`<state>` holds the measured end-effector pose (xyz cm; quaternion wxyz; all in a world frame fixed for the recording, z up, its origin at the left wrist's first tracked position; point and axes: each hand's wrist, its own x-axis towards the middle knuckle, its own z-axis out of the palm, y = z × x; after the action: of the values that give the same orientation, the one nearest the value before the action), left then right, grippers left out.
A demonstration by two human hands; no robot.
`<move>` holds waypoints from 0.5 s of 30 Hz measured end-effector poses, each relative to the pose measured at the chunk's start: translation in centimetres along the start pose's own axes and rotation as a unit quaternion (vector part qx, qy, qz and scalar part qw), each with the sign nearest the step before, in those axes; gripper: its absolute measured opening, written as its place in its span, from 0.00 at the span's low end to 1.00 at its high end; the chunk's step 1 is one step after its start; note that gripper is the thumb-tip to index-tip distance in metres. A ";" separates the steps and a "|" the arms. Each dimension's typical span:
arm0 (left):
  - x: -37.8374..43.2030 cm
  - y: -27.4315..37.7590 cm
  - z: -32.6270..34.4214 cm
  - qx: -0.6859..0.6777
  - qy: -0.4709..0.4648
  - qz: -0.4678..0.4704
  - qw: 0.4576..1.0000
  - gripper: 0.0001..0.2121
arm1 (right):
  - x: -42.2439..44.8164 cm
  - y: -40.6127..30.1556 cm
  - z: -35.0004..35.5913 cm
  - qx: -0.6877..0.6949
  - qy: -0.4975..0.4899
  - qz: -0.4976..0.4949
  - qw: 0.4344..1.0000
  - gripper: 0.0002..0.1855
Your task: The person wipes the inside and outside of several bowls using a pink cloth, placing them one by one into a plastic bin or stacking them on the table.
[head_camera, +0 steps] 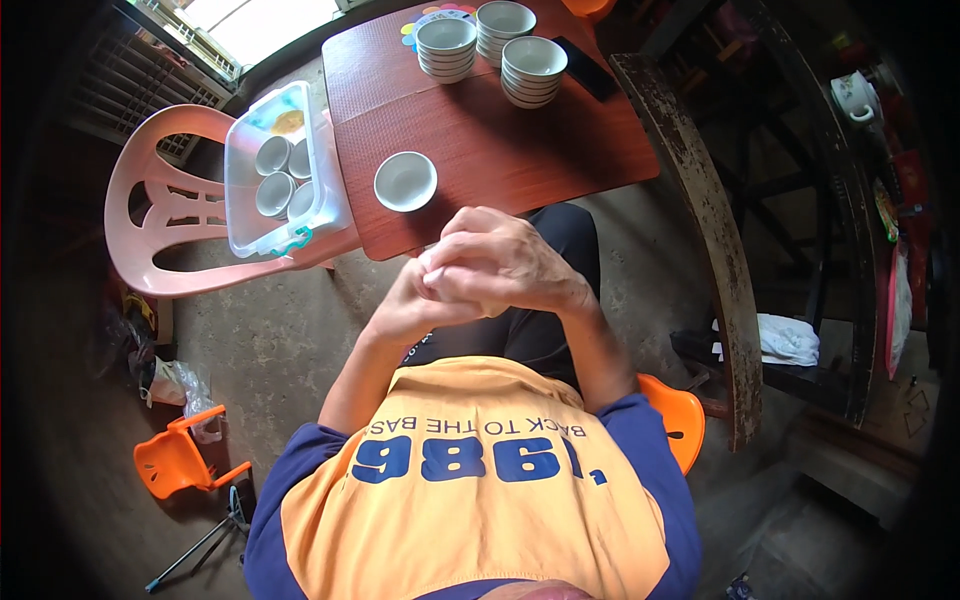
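My left hand (431, 300) and my right hand (502, 259) are pressed together above my lap, just off the table's near edge. The right fingers fold over the left hand. Whether anything lies between the palms is hidden. Beyond them, one white bowl (406, 182) sits upright on the red-brown table (480, 150). Three stacks of similar bowls stand farther back: a left stack (446, 56), a rear stack (505, 26) and a front right stack (533, 71). Left of the table, a clear plastic box (247, 202) holds more white bowls (274, 193).
The box rests on a pink plastic chair (142, 225). A black phone-like object (583, 67) lies beside the stacks, near a colourful flower-shaped mat (409, 31). A worn wooden bench (712, 202) runs along the right. An orange child's chair (176, 461) stands on the floor at left.
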<state>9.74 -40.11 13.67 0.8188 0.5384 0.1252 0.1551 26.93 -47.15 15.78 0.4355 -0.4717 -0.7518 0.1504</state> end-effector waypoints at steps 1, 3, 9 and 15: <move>-0.3 -0.3 -0.3 0.028 -0.003 -0.004 1.000 0.10 | 0.8 -1.5 -1.3 0.085 -0.054 0.114 0.988 0.12; -0.8 -0.6 -0.2 0.053 -0.010 -0.010 0.999 0.10 | 0.3 -1.7 -1.8 0.272 -0.016 0.280 0.921 0.11; -0.6 -2.2 -0.4 -0.055 0.040 0.003 0.998 0.11 | -2.2 2.1 4.3 0.393 0.286 0.145 0.862 0.13; -0.5 -1.6 0.8 -0.096 0.002 -0.032 0.995 0.17 | 1.4 -2.6 -1.1 -0.056 -0.099 0.227 0.967 0.12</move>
<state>9.79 -41.53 12.50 0.8711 0.4524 0.1289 0.1413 26.07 -47.50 18.81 0.2868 -0.6361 -0.6717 0.2488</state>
